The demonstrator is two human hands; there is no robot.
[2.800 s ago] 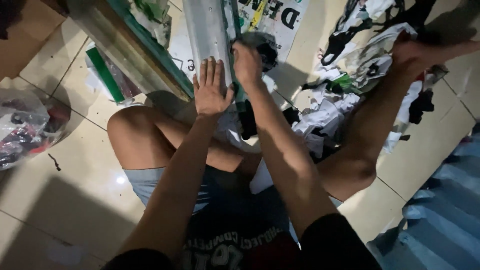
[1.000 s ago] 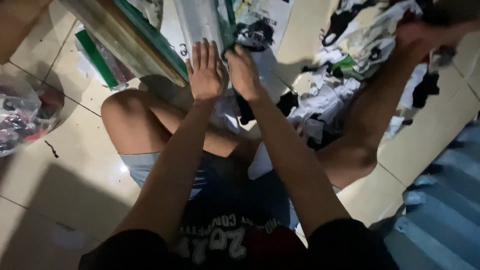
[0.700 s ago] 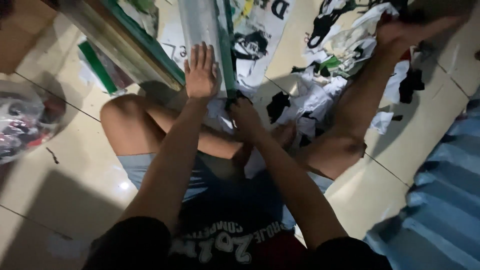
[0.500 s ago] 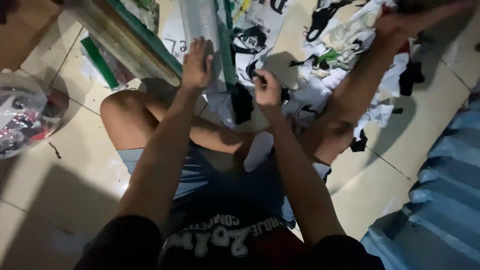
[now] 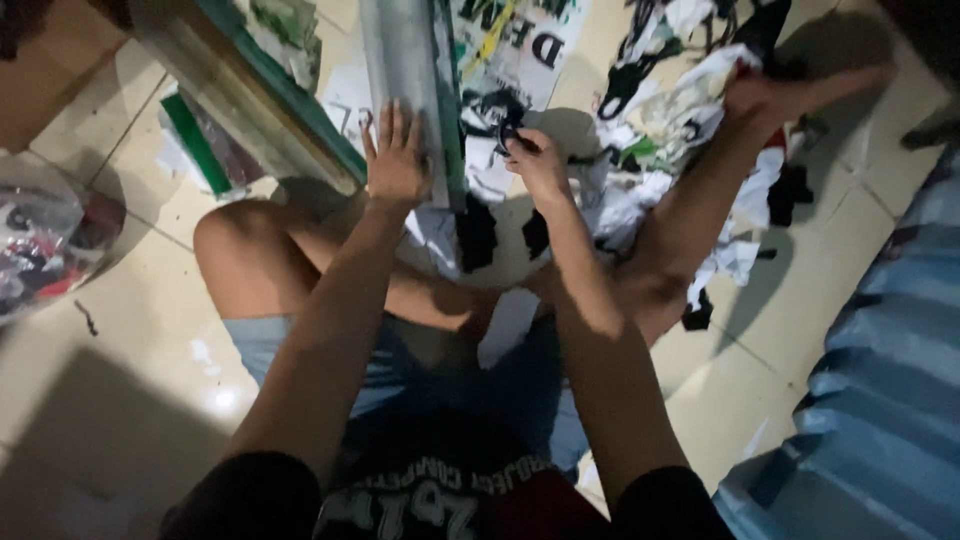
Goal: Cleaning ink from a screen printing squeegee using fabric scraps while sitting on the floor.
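Head view: I see left hand (image 5: 397, 160) flat, fingers spread, pressing grey sheet strip (image 5: 400, 70) on floor. Right hand (image 5: 535, 165) just beside, right of strip, pinching dark scrap (image 5: 508, 135). Cut scraps (image 5: 690, 110) piled further right, by outstretched leg (image 5: 700, 210).

Long grey-green sheet strip (image 5: 405, 70) lies flat beside black scrap (image 5: 508, 135).

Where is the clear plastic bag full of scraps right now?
In the head view, the clear plastic bag lies on the tiled floor at the far left edge, beyond the person's bent left knee and well away from both hands.
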